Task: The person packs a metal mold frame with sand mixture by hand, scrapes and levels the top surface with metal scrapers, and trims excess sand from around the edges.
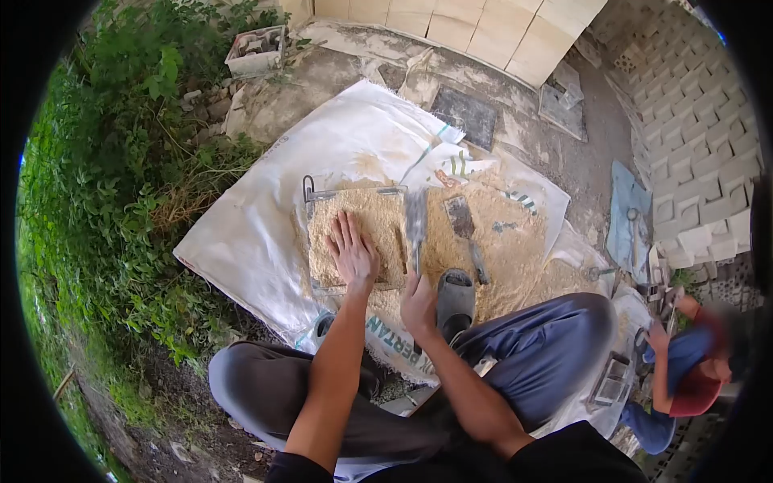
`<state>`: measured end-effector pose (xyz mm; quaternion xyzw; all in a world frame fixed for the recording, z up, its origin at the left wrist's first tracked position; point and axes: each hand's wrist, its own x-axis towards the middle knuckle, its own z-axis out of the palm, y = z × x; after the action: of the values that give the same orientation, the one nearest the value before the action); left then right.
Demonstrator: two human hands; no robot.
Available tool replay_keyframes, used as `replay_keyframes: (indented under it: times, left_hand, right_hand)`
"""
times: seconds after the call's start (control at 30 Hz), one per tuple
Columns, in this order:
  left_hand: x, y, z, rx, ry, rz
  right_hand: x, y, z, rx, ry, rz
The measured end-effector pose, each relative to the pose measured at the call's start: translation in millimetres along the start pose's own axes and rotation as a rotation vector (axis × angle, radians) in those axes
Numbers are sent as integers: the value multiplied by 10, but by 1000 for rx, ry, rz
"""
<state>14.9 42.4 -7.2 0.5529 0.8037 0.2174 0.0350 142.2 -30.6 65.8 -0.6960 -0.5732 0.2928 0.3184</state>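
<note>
My left hand (354,253) lies flat with fingers stretched on tan, crumbly material (378,221) filling a rectangular metal frame (322,196). A wire loop (307,189) stands at the frame's far left corner. My right hand (418,306) is closed round the handle of a flat-bladed trowel (415,216). Its grey, slightly blurred blade points away from me along the frame's right side. Another flat-bladed trowel (460,217) rests on loose tan material to the right. The frame's near edge is partly covered by the material and my left forearm.
A white woven sack (266,213) lies under the work. My sandalled foot (456,298) is close to the right hand. Dark square slabs (465,117) lie beyond. Stacked pale tiles (696,137) line the right; a person in red (700,366) sits nearby. Plants (121,193) grow left.
</note>
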Motion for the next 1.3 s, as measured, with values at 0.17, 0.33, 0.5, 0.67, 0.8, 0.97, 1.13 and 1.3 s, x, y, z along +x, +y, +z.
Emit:
replay_keyframes:
  times: [0.17,0.33,0.5,0.67,0.8,0.97,1.13,1.3]
  left_hand:
    - [0,3,2,29,7,3]
    - [320,89,44,-50,40,-20]
    - [348,232,72,-223,-207,136]
    - [276,29,178,-344,-15,265]
    - [136,-95,4,-50,-14,213]
    - [156,-12,-24,-39,-42,191]
    - [144,-55,5,-34,-17,185]
    - [140,-55,-5,-45,-19,184]
  right_hand:
    - [-87,38,132,95,87,18]
    - [-274,557,324,-50,-199,255]
    - [86,261,162,38,9,33]
    - [404,-283,-62,95,1,51]
    - [183,211,354,-114,-115,144]
    - [297,216,203,-170,-147,115]
    - [489,-253,60,-14,54,59]
    - [340,249,294,-166,-136,115]
